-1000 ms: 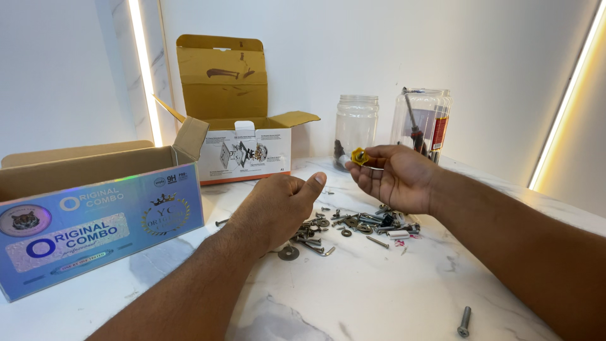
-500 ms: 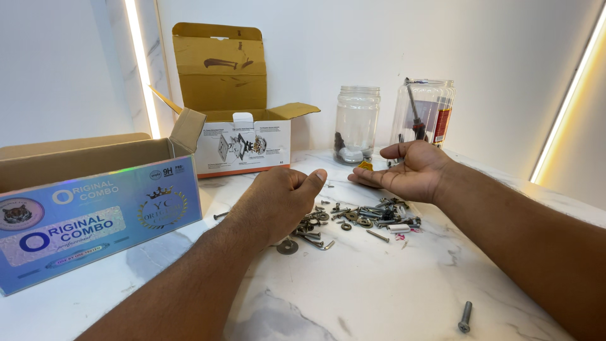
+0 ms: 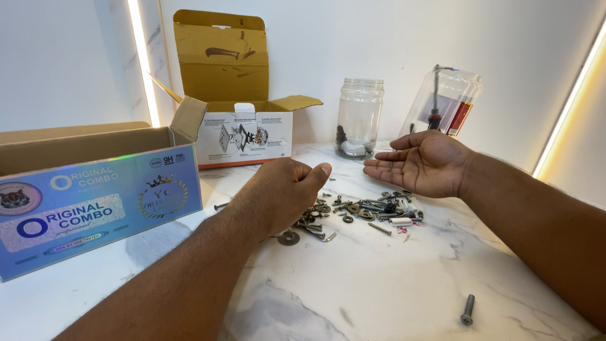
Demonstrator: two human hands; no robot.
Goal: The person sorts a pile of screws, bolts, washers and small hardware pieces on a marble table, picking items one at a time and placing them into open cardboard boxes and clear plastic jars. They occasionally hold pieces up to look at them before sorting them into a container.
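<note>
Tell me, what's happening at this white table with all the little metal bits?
A person sits over a scattered pile of small metal screws, washers and bolts on a white marble table. The left hand rests loosely curled at the pile's edge. The right hand hovers palm up and empty above the pile, near a clear glass jar. One lone grey screw lies apart, and open cardboard boxes stand to the left.

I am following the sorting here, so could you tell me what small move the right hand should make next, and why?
Probably lower the right hand to the pile of screws and washers and pick one piece. Its palm is open, turned up and empty above the pile, while the left hand rests at the pile's near edge on the marble table.
</note>
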